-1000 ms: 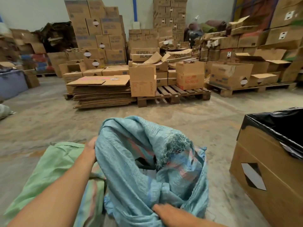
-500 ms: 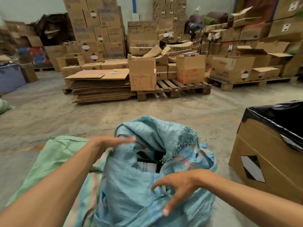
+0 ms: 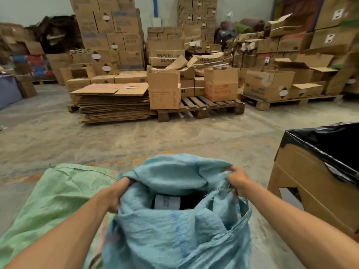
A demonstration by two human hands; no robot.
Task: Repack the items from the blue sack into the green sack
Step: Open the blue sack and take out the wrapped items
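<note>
Your left hand (image 3: 111,197) gripped the left rim of the blue sack (image 3: 174,233), and your right hand (image 3: 238,177) pinched its right rim, so the mouth stood open between them. Inside lay a dark item (image 3: 168,202) with a pale label. The green sack (image 3: 58,200) lay flat, touching the blue one's left side. A cardboard box (image 3: 314,191) lined with black plastic stood near on your right. Stacked boxes (image 3: 108,35) and a pallet (image 3: 202,107) stood well beyond on the concrete floor (image 3: 116,136).
</note>
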